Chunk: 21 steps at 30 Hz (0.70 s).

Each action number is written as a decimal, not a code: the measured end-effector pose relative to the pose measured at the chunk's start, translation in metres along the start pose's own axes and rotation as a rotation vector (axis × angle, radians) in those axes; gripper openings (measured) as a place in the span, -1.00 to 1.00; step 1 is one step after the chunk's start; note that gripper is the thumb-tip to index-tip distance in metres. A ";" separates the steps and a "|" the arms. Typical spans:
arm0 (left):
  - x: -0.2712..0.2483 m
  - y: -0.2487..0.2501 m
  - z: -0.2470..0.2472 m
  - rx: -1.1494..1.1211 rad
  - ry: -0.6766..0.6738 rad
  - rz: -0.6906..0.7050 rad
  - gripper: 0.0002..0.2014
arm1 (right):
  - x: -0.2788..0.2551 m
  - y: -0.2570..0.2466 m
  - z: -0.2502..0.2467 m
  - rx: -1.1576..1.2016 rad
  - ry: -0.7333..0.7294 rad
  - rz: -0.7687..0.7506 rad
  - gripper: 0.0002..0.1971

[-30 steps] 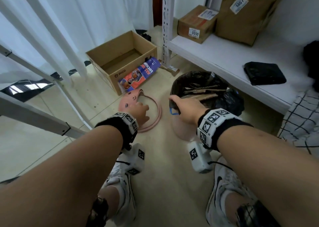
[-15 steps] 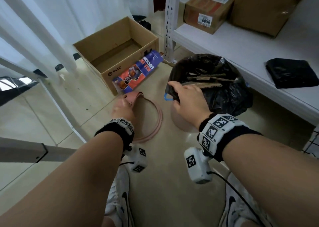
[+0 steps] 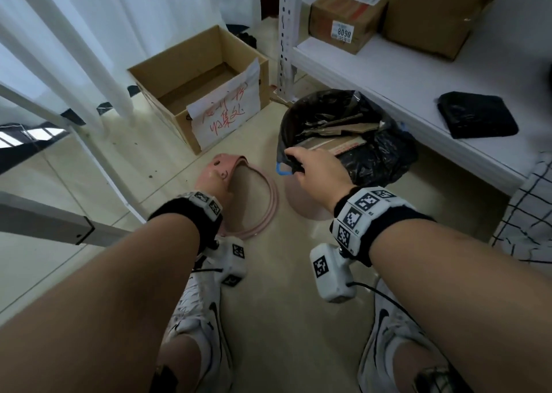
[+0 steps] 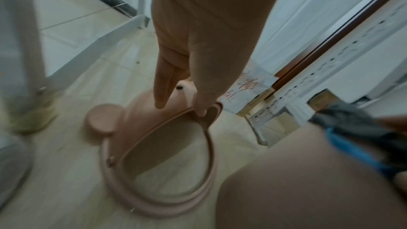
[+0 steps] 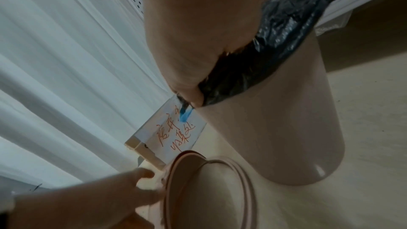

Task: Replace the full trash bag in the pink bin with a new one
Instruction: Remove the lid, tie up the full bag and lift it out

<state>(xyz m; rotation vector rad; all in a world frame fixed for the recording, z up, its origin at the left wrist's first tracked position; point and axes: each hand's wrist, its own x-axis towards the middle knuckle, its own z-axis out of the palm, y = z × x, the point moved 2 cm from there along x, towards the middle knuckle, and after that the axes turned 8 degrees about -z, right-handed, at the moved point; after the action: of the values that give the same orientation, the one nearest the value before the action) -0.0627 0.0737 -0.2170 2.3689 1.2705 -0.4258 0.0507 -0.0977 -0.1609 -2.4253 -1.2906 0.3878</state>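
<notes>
- Fingertips of the left hand (image 3: pixel 213 183) are hidden in the head view behind its own back and wrist band; the left wrist view is blurred at its edges.
- Contents of the black trash bag (image 3: pixel 355 150) look like cardboard scraps, though what they are is hard to tell; the far rim sits under the white shelf (image 3: pixel 388 75).
- The pink bin (image 5: pixel 275 128) shows only as a sliver below the right hand in the head view; the right wrist view shows its whole side, standing upright on the floor with the bag folded over its rim.
- The left wrist view shows the left hand's fingers straight, pointing down, and touching the raised flap of the pink lid ring (image 4: pixel 158 145), which lies on the floor just beside the bin; they rest on it without closing round it.
- The right hand (image 3: pixel 316 171) reaches forward, palm down, with fingers curled round the near edge of the bag at the rim; a blue drawstring (image 3: pixel 282 170) loop sticks out beside its thumb.
- A cardboard box (image 3: pixel 194 72) with a handwritten paper sign stands on the floor beyond the lid ring.
</notes>
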 end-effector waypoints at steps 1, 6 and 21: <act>-0.004 0.008 -0.011 0.024 -0.016 -0.007 -0.44 | 0.001 -0.001 -0.002 0.020 -0.009 -0.004 -0.49; -0.023 0.050 -0.054 0.099 -0.007 0.061 -0.50 | 0.002 -0.019 -0.019 0.063 -0.064 -0.052 -0.57; -0.070 0.209 -0.094 0.041 0.143 0.576 -0.66 | -0.032 0.092 -0.151 -0.037 0.160 0.209 -0.69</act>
<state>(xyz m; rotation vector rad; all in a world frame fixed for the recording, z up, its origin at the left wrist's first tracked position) 0.0821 -0.0337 -0.0589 2.6884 0.5794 -0.1021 0.1617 -0.1998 -0.0641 -2.5714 -0.9903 0.2198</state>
